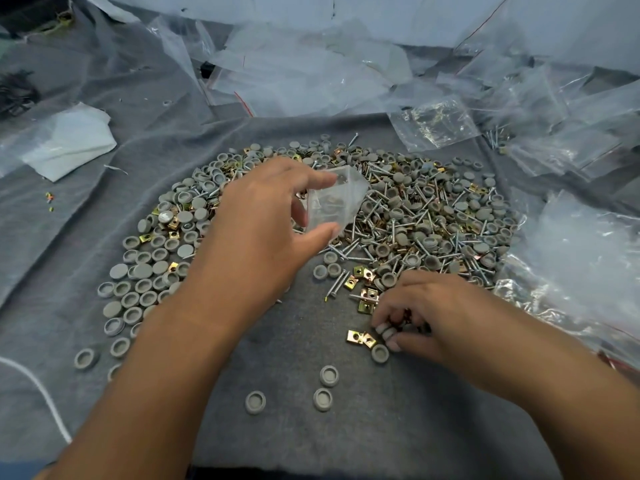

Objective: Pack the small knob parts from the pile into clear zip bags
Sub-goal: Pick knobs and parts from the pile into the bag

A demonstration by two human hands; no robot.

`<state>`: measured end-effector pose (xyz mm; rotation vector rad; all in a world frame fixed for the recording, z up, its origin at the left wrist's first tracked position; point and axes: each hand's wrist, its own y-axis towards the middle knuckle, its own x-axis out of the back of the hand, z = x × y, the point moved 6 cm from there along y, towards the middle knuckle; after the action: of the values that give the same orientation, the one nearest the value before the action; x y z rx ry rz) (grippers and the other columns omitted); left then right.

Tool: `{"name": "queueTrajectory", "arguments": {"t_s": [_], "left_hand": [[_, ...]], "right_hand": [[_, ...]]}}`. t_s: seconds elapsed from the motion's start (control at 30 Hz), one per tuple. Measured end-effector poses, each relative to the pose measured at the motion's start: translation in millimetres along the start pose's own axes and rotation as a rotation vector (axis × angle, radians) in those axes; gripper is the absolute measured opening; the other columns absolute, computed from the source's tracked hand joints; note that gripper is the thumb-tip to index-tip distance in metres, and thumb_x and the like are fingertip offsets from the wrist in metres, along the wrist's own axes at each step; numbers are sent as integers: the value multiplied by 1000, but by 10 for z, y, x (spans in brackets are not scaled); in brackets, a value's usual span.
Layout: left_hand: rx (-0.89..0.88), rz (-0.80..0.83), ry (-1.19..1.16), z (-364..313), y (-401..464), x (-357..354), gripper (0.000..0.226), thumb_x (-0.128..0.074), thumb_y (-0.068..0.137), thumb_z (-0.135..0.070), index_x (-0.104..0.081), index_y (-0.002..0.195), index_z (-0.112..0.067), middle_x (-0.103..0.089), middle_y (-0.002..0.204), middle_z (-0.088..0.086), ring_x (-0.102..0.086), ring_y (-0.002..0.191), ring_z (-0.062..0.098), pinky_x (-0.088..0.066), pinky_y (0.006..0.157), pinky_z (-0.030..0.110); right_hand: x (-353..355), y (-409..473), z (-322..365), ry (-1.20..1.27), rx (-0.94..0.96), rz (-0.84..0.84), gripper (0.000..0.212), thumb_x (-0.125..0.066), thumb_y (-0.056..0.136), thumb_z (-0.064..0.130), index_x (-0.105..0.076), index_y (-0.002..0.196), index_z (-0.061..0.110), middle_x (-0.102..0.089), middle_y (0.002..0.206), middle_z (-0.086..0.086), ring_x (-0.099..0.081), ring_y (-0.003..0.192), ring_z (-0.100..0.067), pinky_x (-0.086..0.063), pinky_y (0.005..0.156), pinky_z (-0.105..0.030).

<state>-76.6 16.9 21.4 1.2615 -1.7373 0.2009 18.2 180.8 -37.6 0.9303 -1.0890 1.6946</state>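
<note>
On grey cloth (pixel 311 427), left hand (pixel 263 223) pinches bag (pixel 334 199) above pile (pixel 415 220); right hand (pixel 433 313) grips knobs (pixel 386 332).

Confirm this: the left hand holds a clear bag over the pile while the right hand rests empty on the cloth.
Not quite. In the head view the left hand does hold the clear bag over the pile, but the right hand is not empty: its fingers grip several small parts on the cloth.

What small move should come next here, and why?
Probably the right hand should lift its gathered grey caps to the clear zip bag. The left hand holds that bag over the pile, while the right hand's fingers are curled round several caps on the grey cloth.
</note>
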Motion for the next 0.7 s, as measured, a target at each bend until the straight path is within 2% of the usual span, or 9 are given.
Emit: {"name": "queueTrajectory", "arguments": {"t_s": [0.17, 0.23, 0.33, 0.4, 0.47, 0.57, 0.7], "left_hand": [[-11, 29, -2, -29, -13, -30, 49, -83, 78, -32, -67, 124, -31, -61, 112, -18, -58, 72, -1, -37, 78, 0], [-12, 50, 4, -36, -16, -57, 50, -83, 77, -34, -67, 124, -32, -61, 110, -19, -58, 72, 0, -38, 76, 3], [-44, 72, 30, -77, -30, -117, 52, -84, 76, -33, -66, 125, -31, -55, 105, -22, -56, 76, -3, -36, 82, 1], [-63, 90, 31, -116, -42, -164, 50, -79, 77, -34, -66, 125, -29, -56, 108, -20, -53, 79, -4, -41, 84, 6], [-86, 91, 14, -151, -45, -198, 46, -69, 76, -33, -69, 122, -25, -62, 113, -12, -52, 88, -1, -45, 87, 17], [-81, 79, -14, -160, -37, -212, 46, -66, 74, -28, -70, 119, -22, -64, 113, -9, -51, 89, 0, -44, 87, 19], [-61, 76, 0, -120, -37, -189, 42, -69, 77, -35, -69, 118, -27, -59, 110, -16, -52, 72, -2, -42, 77, 10]], "right_hand": [[56, 43, 46, 85, 45, -90, 12, -70, 91, 41, -66, 102, 43, -52, 99, 26, -52, 93, 8, -46, 79, -19], [229, 9, 80, 230, 77, -301, 13, -69, 89, 40, -68, 101, 43, -56, 97, 27, -56, 91, 5, -41, 75, -12], [508, -89, 195, 321, 172, -700, 26, -66, 92, 36, -71, 117, 30, -63, 101, 23, -61, 85, 2, -42, 76, -7], [549, -85, 301, 290, 209, -834, 27, -69, 95, 31, -71, 121, 22, -64, 106, 14, -59, 88, 5, -41, 80, -9], [523, -38, 366, 242, 195, -898, 27, -74, 93, 25, -73, 118, 18, -64, 107, 5, -58, 96, -3, -45, 84, -18], [457, 42, 369, 124, 93, -918, 28, -77, 88, 23, -75, 116, 17, -59, 103, 1, -56, 96, -16, -48, 80, -30], [448, 55, 361, 108, 12, -919, 33, -78, 85, 29, -74, 117, 20, -51, 101, 6, -47, 90, -8, -41, 74, -18]]}}
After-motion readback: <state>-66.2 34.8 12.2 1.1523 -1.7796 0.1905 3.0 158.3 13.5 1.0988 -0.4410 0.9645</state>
